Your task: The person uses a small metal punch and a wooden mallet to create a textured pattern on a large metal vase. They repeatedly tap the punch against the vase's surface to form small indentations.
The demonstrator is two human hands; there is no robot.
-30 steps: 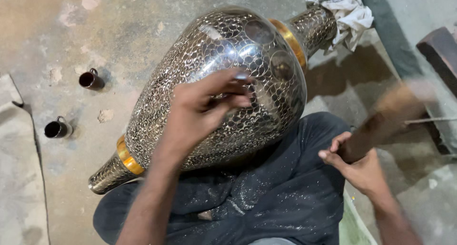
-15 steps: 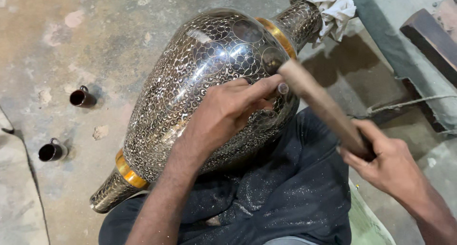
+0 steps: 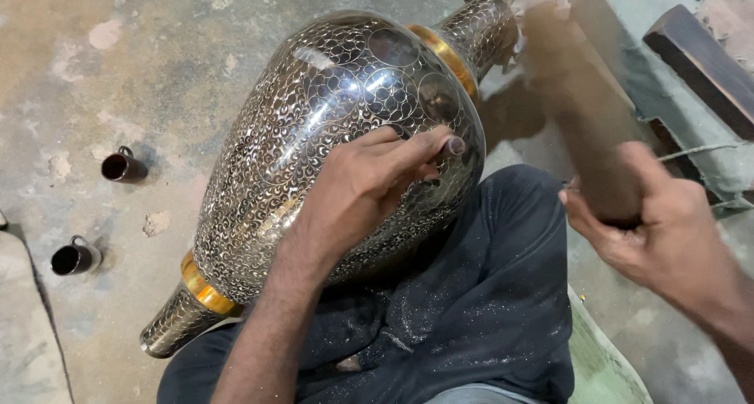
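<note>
Wooden mallet handle [image 3: 585, 129], clenched in right hand [image 3: 667, 231], now raised and blurred off small dark punch [image 3: 454, 146] pinched by left hand [image 3: 369, 192] fingers against large engraved metal vase [image 3: 314, 137] lying across lap; another blow judged imminent.

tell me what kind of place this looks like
Probably a metal craft workshop with work done on the floor. A large dark engraved metal vase with brass bands lies across the person's lap, the left hand holds a small punch tool to it, and the bare concrete floor is stained.
</note>
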